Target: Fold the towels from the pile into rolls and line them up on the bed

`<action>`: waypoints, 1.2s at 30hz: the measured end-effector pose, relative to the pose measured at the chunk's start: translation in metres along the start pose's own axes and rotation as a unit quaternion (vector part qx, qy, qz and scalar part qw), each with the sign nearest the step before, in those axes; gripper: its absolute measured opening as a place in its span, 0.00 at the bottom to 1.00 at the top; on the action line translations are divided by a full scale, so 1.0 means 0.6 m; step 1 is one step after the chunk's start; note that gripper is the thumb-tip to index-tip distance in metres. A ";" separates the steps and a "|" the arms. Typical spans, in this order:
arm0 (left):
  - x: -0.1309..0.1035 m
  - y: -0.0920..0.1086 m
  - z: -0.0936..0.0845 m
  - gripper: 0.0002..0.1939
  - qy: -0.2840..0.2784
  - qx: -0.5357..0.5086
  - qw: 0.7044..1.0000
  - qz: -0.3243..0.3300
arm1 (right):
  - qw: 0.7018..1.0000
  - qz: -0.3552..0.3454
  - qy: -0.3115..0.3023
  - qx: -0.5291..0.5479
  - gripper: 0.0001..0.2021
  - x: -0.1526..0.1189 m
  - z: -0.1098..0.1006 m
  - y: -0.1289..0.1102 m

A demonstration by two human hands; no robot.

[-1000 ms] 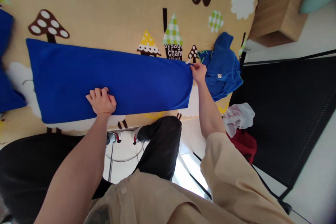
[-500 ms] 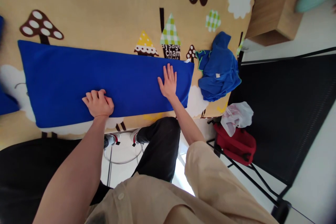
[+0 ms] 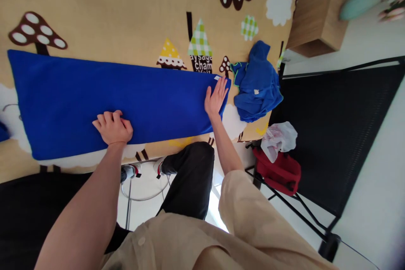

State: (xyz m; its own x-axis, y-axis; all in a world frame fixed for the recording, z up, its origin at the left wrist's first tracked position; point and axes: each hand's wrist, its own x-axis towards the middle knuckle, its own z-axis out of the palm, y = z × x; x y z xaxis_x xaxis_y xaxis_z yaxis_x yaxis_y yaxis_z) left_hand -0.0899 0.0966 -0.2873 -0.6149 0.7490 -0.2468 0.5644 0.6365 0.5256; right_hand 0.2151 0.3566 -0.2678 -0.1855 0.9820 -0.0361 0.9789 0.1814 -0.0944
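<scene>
A long blue cloth (image 3: 158, 101), folded into a strip, lies flat along the near side of the table. My left hand (image 3: 113, 128) rests on its lower edge left of the middle, palm down, fingers bent and slightly apart, with no fold gripped. Near the strip's right end, my right hand (image 3: 216, 98) presses down with fingers stretched out and thumb apart. A small white tag shows beside its fingertips. Just right of that hand lies a crumpled blue cloth (image 3: 257, 84) with green edging and a white label.
A patterned beige tablecloth (image 3: 133, 21) covers the table. Beyond its right edge are a wooden box (image 3: 316, 17), a pale green vase (image 3: 360, 4) and a black panel (image 3: 316, 135). A red bag (image 3: 278, 173) with a white plastic bag (image 3: 280, 139) sits below. Part of another blue cloth shows at far left.
My right hand has slid right toward the end of the folded cloth, whose right edge is now bent and rumpled beside it. My left hand stays at the same spot on the cloth. The view has shifted slightly.
</scene>
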 end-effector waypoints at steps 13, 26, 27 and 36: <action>0.000 0.000 -0.001 0.21 0.002 0.025 1.000 0.008 | 0.996 0.022 -0.083 -0.016 0.32 -0.131 -0.015 0.144; -0.014 -0.003 0.008 0.20 -0.012 0.049 0.999 0.006 | 0.996 0.066 -0.007 0.058 0.36 -0.212 -0.068 -0.156; -0.014 -0.003 0.007 0.20 -0.012 0.056 0.998 0.009 | 0.996 0.060 -0.021 0.067 0.35 -0.241 -0.056 -0.210; -0.023 -0.002 0.010 0.19 0.008 0.071 0.997 0.021 | 0.977 0.015 -0.156 0.142 0.33 -0.354 0.021 -0.343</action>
State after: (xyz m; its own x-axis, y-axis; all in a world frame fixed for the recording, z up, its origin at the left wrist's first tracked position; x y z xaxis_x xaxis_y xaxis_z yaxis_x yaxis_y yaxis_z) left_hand -0.0788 0.0865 -0.2893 -0.5974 0.7729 -0.2140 0.6609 0.6256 0.4146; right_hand 0.0521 0.1103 -0.2532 -0.2182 0.9145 -0.3407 0.9290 0.0877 -0.3594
